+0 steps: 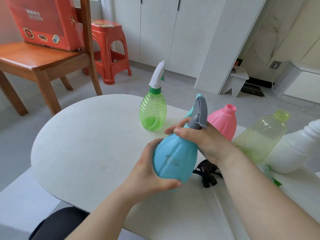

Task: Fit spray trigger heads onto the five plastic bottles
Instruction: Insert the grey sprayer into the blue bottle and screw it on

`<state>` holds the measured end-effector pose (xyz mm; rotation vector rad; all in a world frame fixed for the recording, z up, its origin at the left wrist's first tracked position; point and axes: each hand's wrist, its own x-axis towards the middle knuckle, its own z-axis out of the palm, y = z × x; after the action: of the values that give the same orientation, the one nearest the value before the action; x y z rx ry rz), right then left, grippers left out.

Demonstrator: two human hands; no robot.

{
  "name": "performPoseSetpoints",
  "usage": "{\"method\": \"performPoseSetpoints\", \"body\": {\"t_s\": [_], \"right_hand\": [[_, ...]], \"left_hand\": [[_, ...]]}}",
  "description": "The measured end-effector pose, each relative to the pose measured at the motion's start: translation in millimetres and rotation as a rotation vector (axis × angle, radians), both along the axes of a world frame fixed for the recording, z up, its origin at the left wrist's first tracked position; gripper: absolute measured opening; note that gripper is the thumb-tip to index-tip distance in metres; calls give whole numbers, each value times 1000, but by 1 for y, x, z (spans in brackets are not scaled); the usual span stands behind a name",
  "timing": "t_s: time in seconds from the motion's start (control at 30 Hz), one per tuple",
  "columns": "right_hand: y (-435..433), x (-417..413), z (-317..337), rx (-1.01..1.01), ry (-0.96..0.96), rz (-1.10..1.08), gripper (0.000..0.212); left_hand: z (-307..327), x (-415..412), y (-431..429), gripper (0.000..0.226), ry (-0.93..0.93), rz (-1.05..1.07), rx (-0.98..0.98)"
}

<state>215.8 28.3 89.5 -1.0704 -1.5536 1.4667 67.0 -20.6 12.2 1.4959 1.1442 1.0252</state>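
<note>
I hold a blue bottle (174, 158) tilted above the white table (90, 135). My left hand (149, 172) cups its base. My right hand (199, 137) wraps its neck, where a grey trigger head (200, 113) sits. Behind stands a green ribbed bottle (153, 111) upright with a white trigger head (158, 75) on it. To the right, a pink bottle (225, 122), a pale yellow-green bottle (259, 135) and a white bottle (297, 148) have no heads; the last two lie tilted. A black trigger head (207, 175) lies on the table under my right wrist.
A wooden chair (39, 61) with a red box (45, 21) on it stands at the back left, with a red plastic stool (109, 47) beside it. White cabinets (173, 32) line the far wall. Green bits (275, 181) lie by the white bottle.
</note>
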Motion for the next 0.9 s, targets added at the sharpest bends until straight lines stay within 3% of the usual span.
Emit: {"method": "performPoseSetpoints", "body": {"t_s": [0.17,0.27,0.4,0.57,0.73,0.8,0.9], "right_hand": [[-2,4,10,-12,284,57,25],[-2,6,16,-39,317,109,27],[-3,3,14,-36,334,-37,26],[-6,-3,5,8,453,-269,18],[-7,-10,4,-16,405,-394,32],[-8,-7,5,13,295,-371,32],[-15,0,10,107,99,-115,25]], "left_hand": [[4,-18,5,105,-357,-233,-195],[3,-19,4,108,-469,-386,-308],[3,-12,2,108,-514,-238,-267],[4,-9,0,84,-395,-35,-49],[0,-10,1,76,-269,36,70],[-1,-12,2,79,-149,41,91],[0,-15,0,87,72,9,126]]}}
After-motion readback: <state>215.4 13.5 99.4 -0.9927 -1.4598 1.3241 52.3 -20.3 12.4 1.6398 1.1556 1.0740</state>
